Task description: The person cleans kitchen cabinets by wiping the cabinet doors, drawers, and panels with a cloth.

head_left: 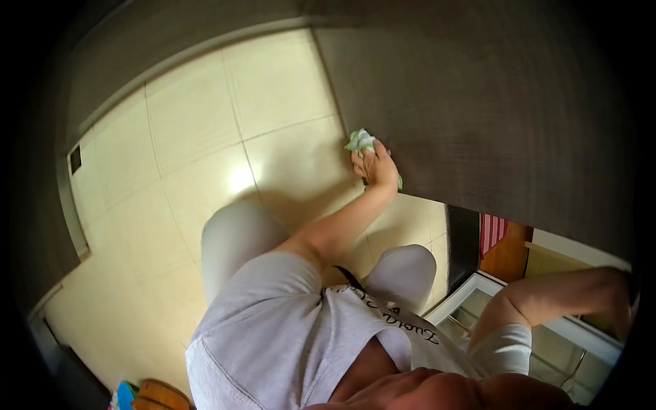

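Observation:
My left hand [374, 166] is closed on a crumpled green and white cloth [362, 141]. The cloth lies against the left edge of a large dark wood-grain panel [492, 102], and a bit of it shows below the palm. My right arm reaches out to the far right, beside the panel's lower right part. There my right hand [618, 304] is dark and blurred at the rim of the view; its fingers cannot be made out, nor whether it touches the panel.
Pale floor tiles [198, 130] spread ahead and left, bordered by dark wood-look surfaces [48, 225]. My bent knees [239, 229] are under the left arm. Lower right are a white-framed glass piece [471, 290] and a red striped cloth [492, 234]. A round wooden object [160, 396] stands lower left.

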`<state>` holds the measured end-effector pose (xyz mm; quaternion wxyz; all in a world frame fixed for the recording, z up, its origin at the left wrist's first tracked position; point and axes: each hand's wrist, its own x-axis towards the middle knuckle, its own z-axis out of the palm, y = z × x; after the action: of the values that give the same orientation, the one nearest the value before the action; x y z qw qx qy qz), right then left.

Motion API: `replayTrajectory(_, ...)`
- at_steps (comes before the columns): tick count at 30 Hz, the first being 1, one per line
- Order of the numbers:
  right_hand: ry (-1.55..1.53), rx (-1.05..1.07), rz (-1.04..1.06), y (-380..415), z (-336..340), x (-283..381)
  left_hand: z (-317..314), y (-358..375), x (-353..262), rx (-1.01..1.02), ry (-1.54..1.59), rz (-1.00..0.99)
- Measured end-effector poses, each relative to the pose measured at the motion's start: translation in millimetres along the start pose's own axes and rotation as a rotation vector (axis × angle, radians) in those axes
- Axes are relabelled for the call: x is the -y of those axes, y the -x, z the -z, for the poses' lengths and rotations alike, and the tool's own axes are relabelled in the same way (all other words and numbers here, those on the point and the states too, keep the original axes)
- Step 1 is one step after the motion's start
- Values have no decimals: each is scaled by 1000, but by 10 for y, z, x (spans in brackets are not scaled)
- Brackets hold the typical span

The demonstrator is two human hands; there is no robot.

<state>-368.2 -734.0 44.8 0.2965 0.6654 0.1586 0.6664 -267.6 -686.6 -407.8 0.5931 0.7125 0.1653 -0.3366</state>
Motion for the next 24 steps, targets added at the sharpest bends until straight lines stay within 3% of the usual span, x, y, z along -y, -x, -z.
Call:
replayTrajectory(1,93,30,-25,-28,9,35,35,201,-112,23,4,-32)
replayTrajectory(2,167,75,208,-90,-45,80,55,398,-210,57,52,-222)
replayTrajectory(3,198,71,210,47,7,-45,-57,585,-241,82,86,-401)
replayTrajectory(4,261,104,209,62,37,-61,-10,779,-331,98,87,-430)
replayTrajectory(6,391,158,195,110,94,-60,87,1084,-572,205,352,-1091)
replayTrajectory(8,363,175,84,79,76,57,252,1219,-949,307,292,-1495)
replayTrajectory(10,23,-57,-300,97,166,29,181,1363,-1245,351,359,-1588)
replayTrajectory(12,-179,-233,-691,140,196,92,168,1471,-1639,161,236,-1965)
replayTrajectory(16,11,-50,-584,134,185,360,235,1719,-2285,191,347,-2255)
replayTrajectory(19,254,17,-540,-47,-10,614,238,1561,-2534,97,457,-2346)
replayTrajectory(21,-40,1,-624,-1,110,523,341,1455,-2640,10,348,-2248)
replayTrajectory(23,-116,8,-633,12,151,501,214,1234,-2813,-146,393,-2012)
replayTrajectory(24,-190,35,-634,9,139,487,230,1232,-2842,137,595,-1812)
